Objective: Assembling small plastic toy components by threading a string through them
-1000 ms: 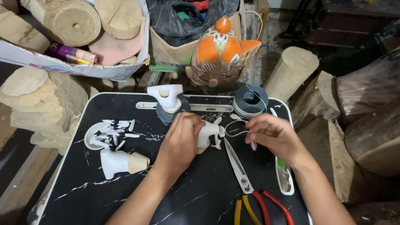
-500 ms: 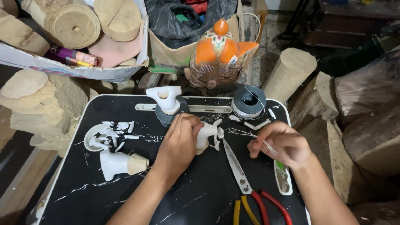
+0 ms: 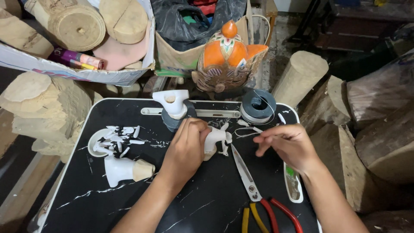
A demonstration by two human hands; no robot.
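On the tabletop: black tabletop (image 3: 129,207) with white streaks, wood blocks all round it
Left hand: left hand (image 3: 186,149) near the middle, fingers clenched round a small white figure (image 3: 214,140), holding it just off the surface
Figure: sticks out of the fist to the right, long axis roughly left to right, small limbs pointing toward the other hand
Right hand: right hand (image 3: 286,144) just right of the figure, apart from it; fingers pinched together on a thin wire (image 3: 245,131) as far as I can tell, the rest half curled
Wire: loops leftward from the pinch toward the figure; its far end runs up near the spool (image 3: 258,107)
Key relation: figure lies left of the right fingers, wire between them; left hand already has the figure
Nearby: scissors (image 3: 246,174) lying below the figure, blades pointing up at it; white carved piece (image 3: 125,169) and dish (image 3: 97,140) of white chips at left; orange mask (image 3: 228,58) beyond the far edge
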